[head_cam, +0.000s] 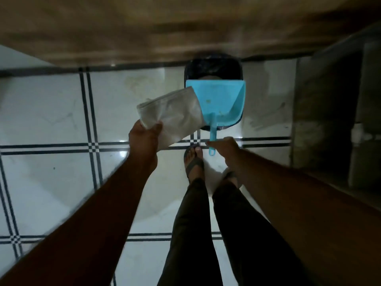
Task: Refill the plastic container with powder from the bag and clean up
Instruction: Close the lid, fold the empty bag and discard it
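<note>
My left hand (144, 137) grips a white, crumpled, flat-looking bag (171, 116) by its lower edge, and the bag slants up to the right towards a dark bin. My right hand (224, 147) pinches the handle of a light blue dustpan (220, 100). The pan lies flat across the top of the dark bin (212, 67), with a few yellowish crumbs in its tray. The bag's upper corner overlaps the pan's left edge. No plastic container is in view.
The floor is white tile with dark double lines (90, 147). A brown wooden counter front (144, 34) runs across the top, and a dim cabinet or shelf (334, 112) stands at the right. My sandalled foot (194, 159) is just below the bin.
</note>
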The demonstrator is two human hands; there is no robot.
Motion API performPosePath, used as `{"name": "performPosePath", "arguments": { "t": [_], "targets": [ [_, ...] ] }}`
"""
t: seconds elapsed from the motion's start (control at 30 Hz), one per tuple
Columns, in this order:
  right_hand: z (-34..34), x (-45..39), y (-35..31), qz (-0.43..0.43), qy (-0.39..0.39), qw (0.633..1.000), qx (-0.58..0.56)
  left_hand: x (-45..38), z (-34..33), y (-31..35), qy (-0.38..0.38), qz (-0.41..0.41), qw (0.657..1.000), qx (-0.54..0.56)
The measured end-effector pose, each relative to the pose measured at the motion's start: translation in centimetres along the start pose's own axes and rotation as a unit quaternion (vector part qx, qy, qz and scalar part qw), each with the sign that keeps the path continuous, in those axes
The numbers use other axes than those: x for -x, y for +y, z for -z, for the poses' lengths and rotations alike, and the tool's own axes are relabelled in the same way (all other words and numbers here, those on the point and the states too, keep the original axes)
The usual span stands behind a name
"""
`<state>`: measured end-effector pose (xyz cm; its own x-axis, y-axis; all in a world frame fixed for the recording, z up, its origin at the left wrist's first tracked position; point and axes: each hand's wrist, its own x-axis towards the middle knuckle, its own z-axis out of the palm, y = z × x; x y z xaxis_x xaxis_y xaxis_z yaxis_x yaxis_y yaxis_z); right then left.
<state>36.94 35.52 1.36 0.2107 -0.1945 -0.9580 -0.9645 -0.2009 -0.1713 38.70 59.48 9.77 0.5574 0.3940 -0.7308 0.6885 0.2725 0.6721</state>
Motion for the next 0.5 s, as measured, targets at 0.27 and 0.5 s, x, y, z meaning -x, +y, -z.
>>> {"name": "performPosePath", "arguments": {
  "t": [0.27,0.5],
  "targets": [
    [-2.4,-3.4,-1.7,0.030,0.026,0.989,-0.142,-0.8,-0.3,-4.0,0.033,0.018,0.999,0.023],
    [5.9,4.5,-2.9,0.052,0.154,0.987,-0.004,2.0,-4.8,0.2,0.046,0.020,0.997,0.062]
  ]
}}
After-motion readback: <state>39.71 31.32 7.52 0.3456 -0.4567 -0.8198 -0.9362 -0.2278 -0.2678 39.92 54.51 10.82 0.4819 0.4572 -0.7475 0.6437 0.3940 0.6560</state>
